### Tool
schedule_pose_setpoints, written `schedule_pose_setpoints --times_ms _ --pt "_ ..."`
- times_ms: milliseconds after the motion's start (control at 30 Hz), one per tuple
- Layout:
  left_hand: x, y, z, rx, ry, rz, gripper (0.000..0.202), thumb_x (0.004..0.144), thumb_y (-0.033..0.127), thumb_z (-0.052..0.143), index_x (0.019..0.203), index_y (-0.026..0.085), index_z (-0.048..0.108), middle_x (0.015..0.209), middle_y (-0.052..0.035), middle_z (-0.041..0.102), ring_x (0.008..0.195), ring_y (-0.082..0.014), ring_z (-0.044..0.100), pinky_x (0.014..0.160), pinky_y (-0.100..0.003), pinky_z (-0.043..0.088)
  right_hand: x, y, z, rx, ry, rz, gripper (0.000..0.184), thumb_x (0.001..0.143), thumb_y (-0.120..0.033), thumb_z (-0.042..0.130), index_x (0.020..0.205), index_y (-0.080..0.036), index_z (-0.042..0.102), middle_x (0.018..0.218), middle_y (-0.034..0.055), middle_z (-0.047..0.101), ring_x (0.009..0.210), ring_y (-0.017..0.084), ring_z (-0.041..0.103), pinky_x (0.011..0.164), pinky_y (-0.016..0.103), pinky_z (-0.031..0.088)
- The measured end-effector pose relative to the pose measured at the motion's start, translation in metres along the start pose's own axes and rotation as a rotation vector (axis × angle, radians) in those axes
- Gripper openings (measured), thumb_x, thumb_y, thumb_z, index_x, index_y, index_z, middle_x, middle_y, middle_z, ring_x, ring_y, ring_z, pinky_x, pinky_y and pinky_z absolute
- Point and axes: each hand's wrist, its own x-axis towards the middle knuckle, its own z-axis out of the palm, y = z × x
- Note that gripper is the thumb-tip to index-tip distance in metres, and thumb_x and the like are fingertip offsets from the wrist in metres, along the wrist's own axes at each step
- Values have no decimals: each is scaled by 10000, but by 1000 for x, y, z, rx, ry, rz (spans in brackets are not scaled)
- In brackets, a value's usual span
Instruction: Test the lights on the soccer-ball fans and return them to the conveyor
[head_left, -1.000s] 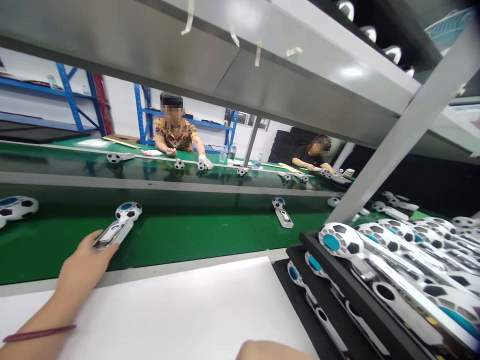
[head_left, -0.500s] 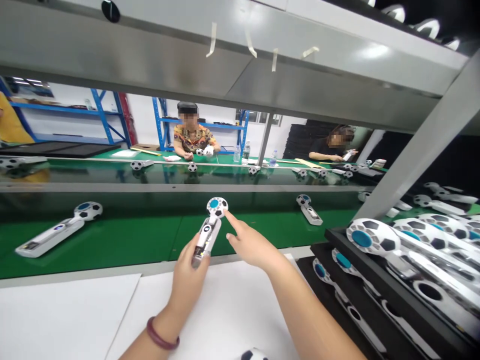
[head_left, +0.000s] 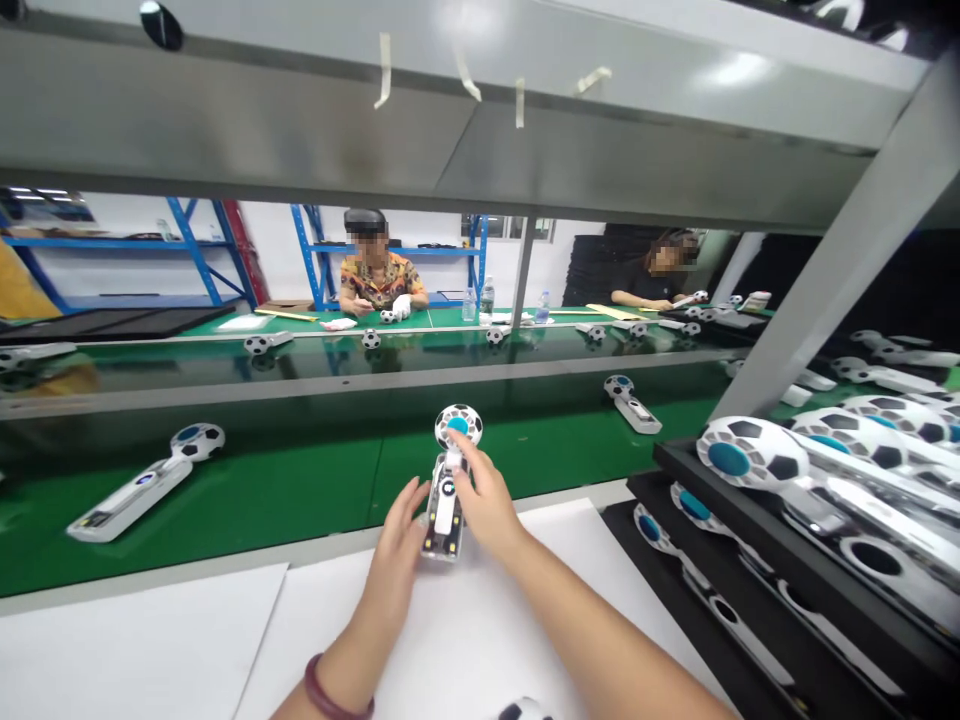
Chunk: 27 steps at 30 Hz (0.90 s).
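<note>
Your right hand (head_left: 486,498) is closed on the upper part of a handheld device (head_left: 448,510), fingers wrapped over the white handle just below its round soccer-ball-patterned head (head_left: 458,426). Your left hand (head_left: 397,545) is gripping too, more loosely, its fingers spread against the lower handle from the other side. A dark bead bracelet (head_left: 330,688) circles your left wrist.

You're holding the device upright and lengthwise, its head out over the green conveyor belt (head_left: 300,480) and its base above a white sheet (head_left: 465,625) on the counter. The sheet's near edge is hard to judge under your hands. A soccer-ball-patterned piece (head_left: 523,711) sits at the bottom edge of your view, between your forearms.

Two more devices lie on the belt, well apart: one (head_left: 139,497) to your left, one (head_left: 634,405) ahead and to the right. To your right, a black tray (head_left: 679,470) holds a stacked row of them — heads toward the belt.

Across the line, a co-worker in a patterned shirt (head_left: 375,280) has a white-gloved hand (head_left: 401,307) on a small ball piece, and another in a black top (head_left: 645,285) sits further right. Overhead runs a steel shelf (head_left: 225,120).
</note>
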Motion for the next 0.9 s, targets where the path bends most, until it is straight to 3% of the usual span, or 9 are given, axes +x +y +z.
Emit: schedule_pose_setpoints --times_ms 100,200,300,467,600,667,900 --pt "2 5 1 -215 -77 -210 665 720 434 665 1273 181 398 1284 -118 510 1171 -300 474 906 -352 438 -13 8 9 7 -73 -145 493 833 -128 341 1289 -262 471 1173 36 548 1105 177 469 980 335 377" --pt "0 10 3 -221 -103 -249 698 660 334 746 1258 216 405 1202 -88 570 1126 -288 513 852 -326 458 -20 7 10 5 -162 -282 494 821 -104 336 1261 -257 501 1155 28 559 1111 179 445 980 347 389" --pt "-2 11 1 -223 -167 -283 719 658 298 756 1267 238 378 1166 -82 580 1106 -286 526 835 -329 461 -21 5 9 -2 -181 -306 486 834 -105 338 1272 -253 487 1175 30 548 1132 174 427 992 344 383" --pt "1 7 -3 -206 -245 -265 738 643 293 770 1259 238 367 1199 -96 549 1124 -307 507 879 -375 455 -24 10 10 -3 -212 -239 498 867 -157 357 1353 -265 381 1257 43 495 1198 186 394 1031 377 343" --pt "4 7 -3 -130 -251 -259 703 677 315 750 1257 230 362 1214 -120 533 1091 -318 529 863 -409 472 -28 13 12 124 -254 31 655 865 -254 454 1441 -256 144 1353 86 413 1224 228 409 1024 424 338" --pt "5 7 -3 -112 -270 -275 692 667 304 759 1241 229 381 1212 -121 539 1084 -325 534 852 -412 482 -29 14 14 233 -237 121 738 851 -273 499 1446 -279 62 1335 81 440 1189 226 454 996 412 369" --pt "8 5 -7 -131 -341 -241 660 684 324 747 1243 232 408 1278 -126 499 1120 -326 510 912 -425 452 -30 16 19 464 -176 207 803 821 -271 562 1439 -309 49 1193 54 555 1037 193 562 922 371 428"
